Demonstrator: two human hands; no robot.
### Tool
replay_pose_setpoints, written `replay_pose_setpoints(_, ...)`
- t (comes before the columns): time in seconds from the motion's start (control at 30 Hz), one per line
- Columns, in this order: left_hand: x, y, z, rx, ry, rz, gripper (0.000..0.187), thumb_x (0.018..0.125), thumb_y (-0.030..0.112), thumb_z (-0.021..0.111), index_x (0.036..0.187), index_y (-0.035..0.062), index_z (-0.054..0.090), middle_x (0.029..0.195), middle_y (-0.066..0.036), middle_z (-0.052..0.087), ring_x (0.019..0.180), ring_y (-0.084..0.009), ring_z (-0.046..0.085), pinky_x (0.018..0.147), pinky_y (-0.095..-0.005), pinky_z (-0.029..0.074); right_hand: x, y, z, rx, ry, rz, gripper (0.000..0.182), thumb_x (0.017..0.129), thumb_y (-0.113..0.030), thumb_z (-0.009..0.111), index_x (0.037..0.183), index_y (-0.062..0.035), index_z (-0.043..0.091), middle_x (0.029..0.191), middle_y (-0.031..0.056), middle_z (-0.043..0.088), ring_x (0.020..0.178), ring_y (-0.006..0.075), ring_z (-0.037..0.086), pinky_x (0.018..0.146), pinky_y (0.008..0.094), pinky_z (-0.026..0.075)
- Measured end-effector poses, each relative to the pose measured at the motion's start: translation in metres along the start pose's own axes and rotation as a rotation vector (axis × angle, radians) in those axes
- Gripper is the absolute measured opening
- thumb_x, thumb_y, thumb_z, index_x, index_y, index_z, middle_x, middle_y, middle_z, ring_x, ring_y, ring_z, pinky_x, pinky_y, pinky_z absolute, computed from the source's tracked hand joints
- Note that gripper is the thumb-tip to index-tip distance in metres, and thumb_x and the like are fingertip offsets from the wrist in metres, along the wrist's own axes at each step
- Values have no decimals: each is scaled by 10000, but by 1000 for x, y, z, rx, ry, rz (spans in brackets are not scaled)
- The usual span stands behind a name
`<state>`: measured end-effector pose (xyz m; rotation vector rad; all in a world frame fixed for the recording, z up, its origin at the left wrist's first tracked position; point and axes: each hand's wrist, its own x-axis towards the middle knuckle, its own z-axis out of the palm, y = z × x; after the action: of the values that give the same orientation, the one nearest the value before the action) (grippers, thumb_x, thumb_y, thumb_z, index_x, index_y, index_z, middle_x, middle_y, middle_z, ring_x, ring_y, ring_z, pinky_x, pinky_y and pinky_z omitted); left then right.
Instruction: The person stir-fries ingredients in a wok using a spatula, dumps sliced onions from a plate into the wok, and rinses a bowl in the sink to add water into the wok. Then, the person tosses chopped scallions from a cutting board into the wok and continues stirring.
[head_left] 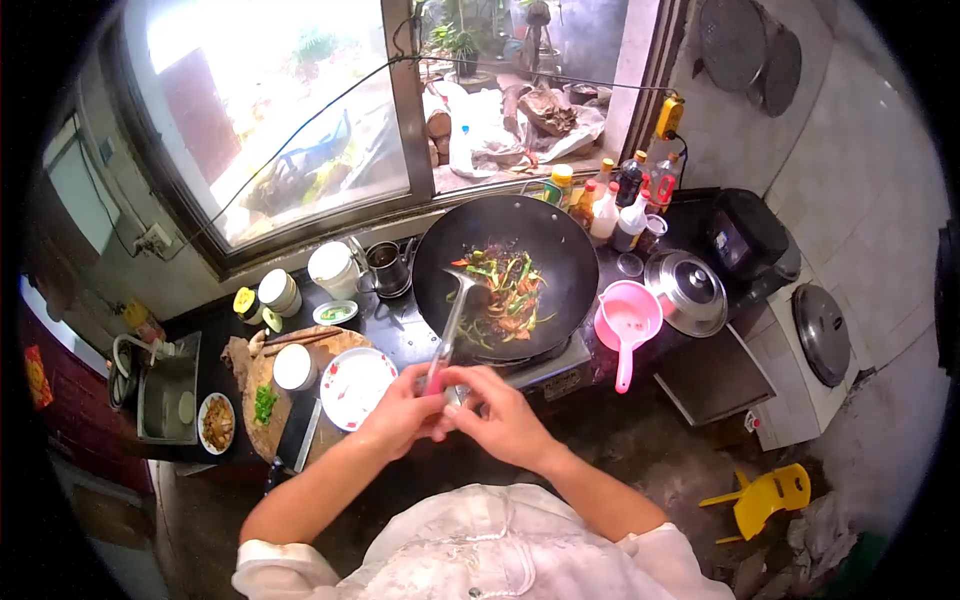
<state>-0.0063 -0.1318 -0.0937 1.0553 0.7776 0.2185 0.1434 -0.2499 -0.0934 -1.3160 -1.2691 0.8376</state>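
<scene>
My left hand [402,412] is closed around the pink handle of a metal wok spatula [451,325]. The spatula's head rests among sliced green and orange vegetables and brownish pieces [512,295] in a large black wok [570,250]. My right hand [498,418] is right beside the left one, fingers curled and pinched round a small greyish thing [456,394] that I cannot make out. Left of my hands lies a white plate with red patterns [358,392]. Beyond it a wooden board [262,380] bears a cleaver [298,435], chopped greens [264,403] and a white container [294,368].
A pink ladle [628,318] and a silver lid [686,292] lie right of the wok. Several sauce bottles [604,212] crowd behind it. A sink [168,400] and a bowl of food [216,424] are at left. A yellow chair [772,505] stands on the floor.
</scene>
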Motion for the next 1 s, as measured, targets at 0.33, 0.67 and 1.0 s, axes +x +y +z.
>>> replay_pose_setpoints(0.33,35,25,-21,2024,501,403,511,898,130,544,1401,198,489,1014,-153,566,820,-337,646,661,-449,514,9,26,51,-2,66,-388,214,879,-50,581,1087,-79,625,951,123,638,837,353,657,718,414,538)
replay_pose_setpoints(0.67,-43,122,27,1922,260,246,362,860,201,662,1222,191,657,950,-109,660,874,-329,668,761,-450,530,1,30,46,-66,27,-853,118,764,-91,662,874,-93,618,799,66,575,587,276,607,538,378,498)
replay_pose_setpoints(1.0,-25,131,43,1815,233,288,402,833,166,666,1233,150,633,1051,-111,688,990,-315,661,826,-422,528,-29,64,21,141,86,-496,131,771,44,617,872,-23,667,848,97,650,696,259,668,597,332,532)
